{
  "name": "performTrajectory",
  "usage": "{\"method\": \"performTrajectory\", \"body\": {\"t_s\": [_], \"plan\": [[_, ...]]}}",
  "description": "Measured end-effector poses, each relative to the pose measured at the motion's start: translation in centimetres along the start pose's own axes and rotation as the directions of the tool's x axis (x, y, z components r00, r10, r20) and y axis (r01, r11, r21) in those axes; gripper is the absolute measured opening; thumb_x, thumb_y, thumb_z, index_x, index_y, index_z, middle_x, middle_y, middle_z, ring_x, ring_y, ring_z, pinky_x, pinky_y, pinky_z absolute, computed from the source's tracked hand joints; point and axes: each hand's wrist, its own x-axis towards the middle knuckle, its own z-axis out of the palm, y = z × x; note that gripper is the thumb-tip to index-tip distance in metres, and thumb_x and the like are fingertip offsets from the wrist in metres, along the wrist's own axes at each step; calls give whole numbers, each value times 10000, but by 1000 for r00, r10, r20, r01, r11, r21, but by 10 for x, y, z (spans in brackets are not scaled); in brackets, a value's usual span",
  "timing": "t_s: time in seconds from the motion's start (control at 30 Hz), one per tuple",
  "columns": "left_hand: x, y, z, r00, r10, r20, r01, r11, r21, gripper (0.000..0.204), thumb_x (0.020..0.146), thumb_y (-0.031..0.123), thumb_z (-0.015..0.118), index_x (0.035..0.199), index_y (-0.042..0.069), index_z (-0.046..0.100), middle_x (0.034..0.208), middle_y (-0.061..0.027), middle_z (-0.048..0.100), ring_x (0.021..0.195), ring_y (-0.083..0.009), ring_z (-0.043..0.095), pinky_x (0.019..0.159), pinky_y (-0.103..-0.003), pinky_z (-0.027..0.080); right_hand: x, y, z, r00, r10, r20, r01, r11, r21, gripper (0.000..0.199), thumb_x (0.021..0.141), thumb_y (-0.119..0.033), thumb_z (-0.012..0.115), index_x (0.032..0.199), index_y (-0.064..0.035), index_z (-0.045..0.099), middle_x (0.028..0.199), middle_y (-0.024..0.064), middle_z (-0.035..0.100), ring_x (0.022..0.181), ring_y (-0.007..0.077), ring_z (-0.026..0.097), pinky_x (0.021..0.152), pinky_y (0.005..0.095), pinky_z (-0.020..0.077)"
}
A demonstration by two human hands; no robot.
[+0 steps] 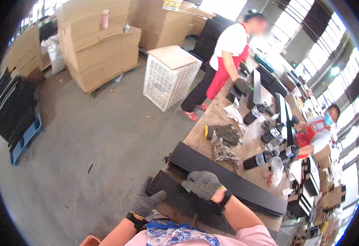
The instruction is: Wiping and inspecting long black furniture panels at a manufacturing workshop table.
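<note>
Black flat panels, long and narrow, lie at the near corner of the wooden table (pixel 212 119). The lower black panel (pixel 175 197) juts past the table's edge toward the person, and the upper black panel (pixel 232 180) rests across it, running off to the right. The right hand (pixel 202 183), in a grey knit glove, lies palm down on the upper panel's near edge, its fingers spread and pressing rather than gripping anything. The left hand (pixel 146 201), gloved the same, curls its fingers round the lower panel's overhanging corner, holding it.

To do this well, I judge the pressing hand should keep flat so the top panel does not skid, while the other hand steadies the corner that hangs unsupported; thin board like this likely flexes if lifted from one end only.

Beyond the panels lie a pair of dark work gloves (pixel 225 133), a crumpled grey rag (pixel 223 152) and dark ribbed bottles (pixel 258 160) on their sides, close to the upper panel's far edge, so room to slide that way is tight. Open concrete floor (pixel 93 135) lies to the left. Another worker in a red apron (pixel 224 61) stands farther along the table, well apart.
</note>
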Motion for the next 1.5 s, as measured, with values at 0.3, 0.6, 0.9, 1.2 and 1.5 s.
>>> {"method": "performTrajectory", "body": {"t_s": [0.3, 0.6, 0.9, 1.2, 1.5], "plan": [[10, -8, -2, 992, 60, 108, -65, 997, 37, 739, 858, 91, 779, 1476, 19, 378, 1367, -104, 561, 1224, -189, 542, 1028, -342, 468, -69, 43, 29, 978, 175, -112, -170, 984, 54, 423, 921, -508, 553, 920, -112, 704, 921, 155, 709, 887, 362, 684, 776, 455, 541], [39, -45, -40, 977, 198, 78, -201, 979, 27, 596, 911, 163, 722, 1439, 41, 475, 1361, -116, 578, 1194, -240, 567, 1031, -395, 463, -130, 42, 19, 884, 438, -164, -436, 899, 47, 301, 850, -384, 608, 821, -105, 715, 809, 179, 713, 763, 383, 696, 676, 473, 561], [-28, 98, 82, 596, 555, 581, -697, -3, 717, 863, 821, 464, 780, 1468, 11, 432, 1500, -322, 371, 1411, -487, 317, 1128, -575, 316, -218, 66, 64, 596, 672, -440, -657, 723, 214, 219, 818, -293, 627, 867, -80, 651, 827, 162, 700, 784, 370, 699, 649, 470, 549], [-75, 33, 209, 259, 330, 908, -966, 90, 243, 631, 921, 322, 695, 1400, -40, 500, 1474, -293, 433, 1371, -447, 408, 1127, -498, 358, -256, 97, 75, 518, 674, -527, -679, 698, 226, 171, 779, -249, 644, 797, -80, 649, 696, 122, 652, 696, 336, 686, 550, 459, 523], [-112, -33, 292, 256, 267, 929, -962, 165, 218, 591, 921, 266, 703, 1387, -42, 509, 1452, -292, 460, 1318, -453, 465, 1096, -485, 395, -424, 193, 78, 273, 843, -463, -794, 469, 386, 170, 750, -243, 686, 809, -83, 688, 750, 154, 701, 718, 362, 704, 591, 481, 549]]}}
